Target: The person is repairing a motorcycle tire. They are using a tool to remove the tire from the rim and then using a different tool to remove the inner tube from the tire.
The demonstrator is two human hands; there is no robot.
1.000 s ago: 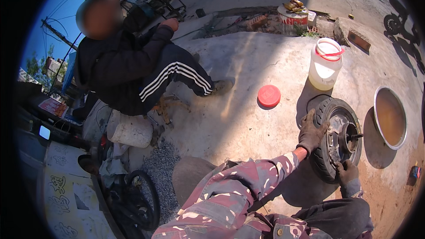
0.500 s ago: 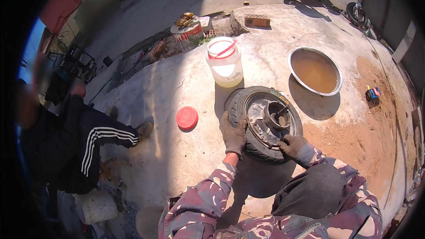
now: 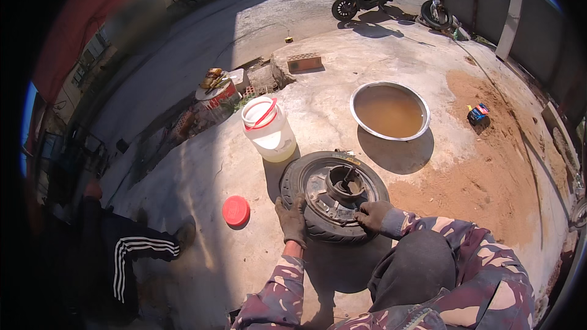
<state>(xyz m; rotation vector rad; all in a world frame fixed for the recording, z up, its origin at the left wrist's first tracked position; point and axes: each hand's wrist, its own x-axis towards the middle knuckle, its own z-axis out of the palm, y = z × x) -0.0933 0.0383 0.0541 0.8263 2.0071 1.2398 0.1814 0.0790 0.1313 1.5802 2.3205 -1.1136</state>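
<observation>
Wheel [image 3: 335, 198] lies at 2 o'clock from the left hand [image 3: 292, 220], which is gloved, thumb spread from fingers, against the tyre [image 3: 296, 177]. From the right hand [image 3: 374, 216], wheel at 10 o'clock; gloved fingers curled at its near side, whether pinching anything cannot tell.

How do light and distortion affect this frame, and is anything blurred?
Head view: hard sunlight, the basin casting a dark shadow; head view: the other person's trousers sit in deep shade at left; head view: fisheye bends the dark wall and blackens the corners; head view: a smeared patch at upper left, while the wheel looks fairly sharp.
</observation>
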